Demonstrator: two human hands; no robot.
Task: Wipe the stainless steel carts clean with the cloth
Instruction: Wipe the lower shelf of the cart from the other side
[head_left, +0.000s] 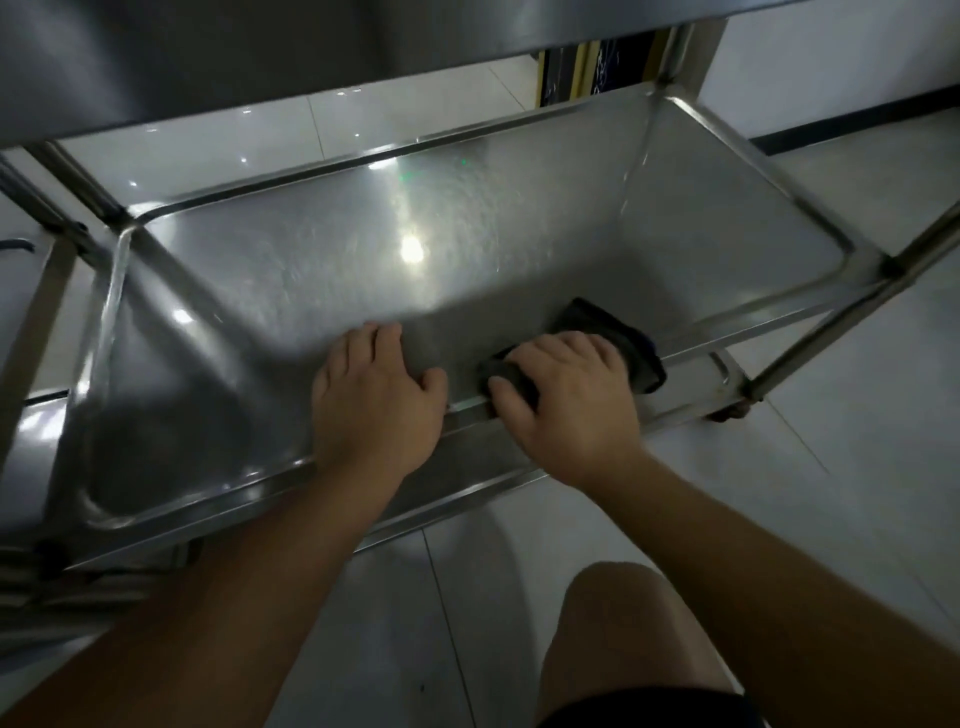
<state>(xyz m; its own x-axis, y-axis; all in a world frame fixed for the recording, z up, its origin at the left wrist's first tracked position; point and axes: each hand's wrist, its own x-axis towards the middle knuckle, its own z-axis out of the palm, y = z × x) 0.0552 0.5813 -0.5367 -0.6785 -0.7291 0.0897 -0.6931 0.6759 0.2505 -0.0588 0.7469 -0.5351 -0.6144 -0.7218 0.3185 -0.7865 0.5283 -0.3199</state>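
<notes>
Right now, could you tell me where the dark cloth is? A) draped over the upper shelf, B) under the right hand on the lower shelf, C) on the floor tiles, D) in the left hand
B: the right hand presses the dark cloth onto the lower shelf near its front rim, while the left hand rests bare on the steel.

The scene is dim and grey, lit from overhead. A round white glare spot sits on the cart shelf (410, 249), with smaller glints along its far rim and on the glossy floor tiles (363, 124) beyond. Soft shadow pools in the shelf's near left corner and under both hands. Straight rails bow at the edges from the wide lens, and the whole picture is slightly soft.
</notes>
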